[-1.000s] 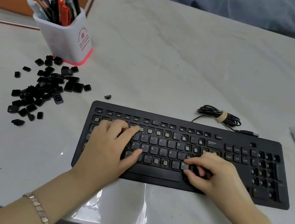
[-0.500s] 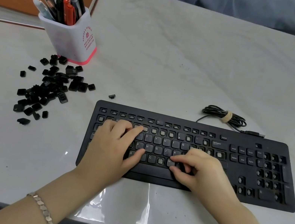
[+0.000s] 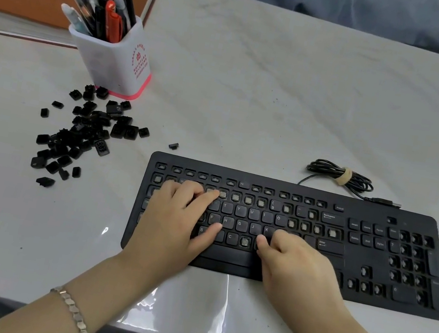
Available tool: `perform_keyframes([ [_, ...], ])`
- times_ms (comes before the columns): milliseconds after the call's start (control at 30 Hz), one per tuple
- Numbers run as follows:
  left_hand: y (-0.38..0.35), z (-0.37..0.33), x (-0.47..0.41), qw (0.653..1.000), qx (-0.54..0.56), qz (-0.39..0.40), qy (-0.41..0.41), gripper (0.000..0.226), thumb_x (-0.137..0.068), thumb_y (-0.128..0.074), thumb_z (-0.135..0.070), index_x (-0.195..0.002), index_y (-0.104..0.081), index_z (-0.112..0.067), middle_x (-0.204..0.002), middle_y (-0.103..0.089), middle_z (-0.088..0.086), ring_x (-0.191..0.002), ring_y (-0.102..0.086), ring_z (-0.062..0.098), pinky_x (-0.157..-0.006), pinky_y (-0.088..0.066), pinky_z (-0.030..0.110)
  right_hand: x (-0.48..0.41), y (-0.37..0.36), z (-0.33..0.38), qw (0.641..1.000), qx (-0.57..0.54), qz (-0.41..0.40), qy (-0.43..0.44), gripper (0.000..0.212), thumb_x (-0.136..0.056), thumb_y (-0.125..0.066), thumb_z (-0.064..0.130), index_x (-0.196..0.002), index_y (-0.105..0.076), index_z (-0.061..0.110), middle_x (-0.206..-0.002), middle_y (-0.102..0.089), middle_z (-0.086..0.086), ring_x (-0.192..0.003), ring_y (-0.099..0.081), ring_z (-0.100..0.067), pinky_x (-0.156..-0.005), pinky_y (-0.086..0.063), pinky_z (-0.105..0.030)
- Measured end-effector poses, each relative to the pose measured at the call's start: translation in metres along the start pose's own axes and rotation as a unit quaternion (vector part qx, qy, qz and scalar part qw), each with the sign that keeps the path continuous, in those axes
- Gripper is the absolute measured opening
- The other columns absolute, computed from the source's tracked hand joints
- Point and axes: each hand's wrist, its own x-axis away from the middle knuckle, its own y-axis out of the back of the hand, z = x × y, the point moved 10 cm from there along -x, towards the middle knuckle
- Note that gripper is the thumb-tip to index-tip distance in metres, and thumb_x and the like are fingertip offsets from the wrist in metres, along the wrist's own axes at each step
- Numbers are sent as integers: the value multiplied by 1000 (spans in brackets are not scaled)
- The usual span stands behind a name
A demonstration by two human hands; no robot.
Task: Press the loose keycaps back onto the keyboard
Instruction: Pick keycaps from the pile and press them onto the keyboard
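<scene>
The keyboard (image 3: 353, 266) is set near the front edge of the desk (image 3: 253, 99). The left hand (image 3: 172, 225) is laid on its left keys, fingers (image 3: 207, 196) relaxed. The right hand (image 3: 294, 264) is curled onto the bottom letter row; whether anything is held cannot be told. The loose keycaps (image 3: 80, 136) are piled well apart, leftward.

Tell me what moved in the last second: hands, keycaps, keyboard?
The right hand slid left along the bottom row of the keyboard, toward the left hand. Its curled fingers now sit just right of the empty socket beside C. Whether they hold a keycap is hidden. The left hand stayed flat on the keys. The loose keycaps, cup and cable are unchanged.
</scene>
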Motion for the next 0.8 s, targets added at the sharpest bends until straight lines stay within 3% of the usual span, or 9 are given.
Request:
perform_keyframes([
  [67,0,5,1,997,65,13,28,41,-85,-39,-24,-120,-57,-11,-103,-54,2,-90,-40,15,-86,-31,20,5,-2,1,1000,15,-4,21,12,-58,-75,10,-67,-68,5,-51,-44,-1,-42,-45,-21,-33,-20,-19],
  [133,5,10,2,984,167,11,69,47,-81,-30,-10,-123,-50,-19,-108,-46,-7,-96,-37,3,-92,-24,7,6,-4,1,999,16,-8,32,16,-71,-56,16,-69,-68,7,-53,-44,0,-43,-46,-20,-30,-25,-21],
  [267,18,21,-1,931,326,-33,163,48,-88,-26,5,-109,-44,-35,-101,-50,-5,-86,-47,-7,-80,-36,3,9,-5,-2,999,-24,0,44,33,-79,-41,24,-75,-71,11,-53,-46,2,-43,-48,-20,-31,-31,-21],
  [333,15,28,-1,876,423,-29,231,48,-93,-29,12,-104,-52,-29,-95,-56,-1,-79,-56,-3,-75,-43,6,8,-8,-11,997,-71,21,25,33,-81,-42,30,-77,-72,17,-52,-42,8,-43,-48,-15,-35,-32,-18],
  [400,8,27,0,783,556,-16,278,40,-92,-33,14,-102,-58,-16,-93,-61,5,-82,-66,4,-73,-50,11,5,-13,-26,988,-147,41,-31,28,-80,-47,33,-80,-73,24,-51,-36,14,-45,-45,-6,-42,-36,-20],
  [467,3,24,3,706,636,0,312,31,-91,-38,12,-104,-59,-6,-96,-67,12,-90,-69,16,-72,-54,17,2,-15,-37,965,-243,29,-88,19,-77,-56,29,-83,-74,24,-49,-38,15,-51,-44,0,-54,-37,-11],
  [533,1,20,4,660,675,11,330,28,-90,-41,11,-107,-57,-5,-99,-70,15,-94,-68,22,-72,-56,21,-5,-9,-39,936,-326,-6,-137,12,-78,-65,21,-85,-73,26,-47,-42,9,-57,-49,-2,-63,-37,-6],
  [633,2,16,4,645,686,23,337,29,-88,-44,10,-109,-56,-6,-100,-71,14,-95,-68,23,-72,-57,24,-14,-2,-26,879,-444,-20,-174,28,-76,-70,11,-85,-67,38,-52,-45,9,-53,-45,-3,-60,-37,-6],
  [800,4,4,1,654,684,54,318,34,-89,-43,11,-111,-57,-10,-102,-71,10,-96,-68,18,-73,-56,22,-26,0,3,842,-516,-1,-157,25,-71,-74,13,-74,-67,36,-60,-60,14,-60,-54,-1,-61,-42,-11],
])
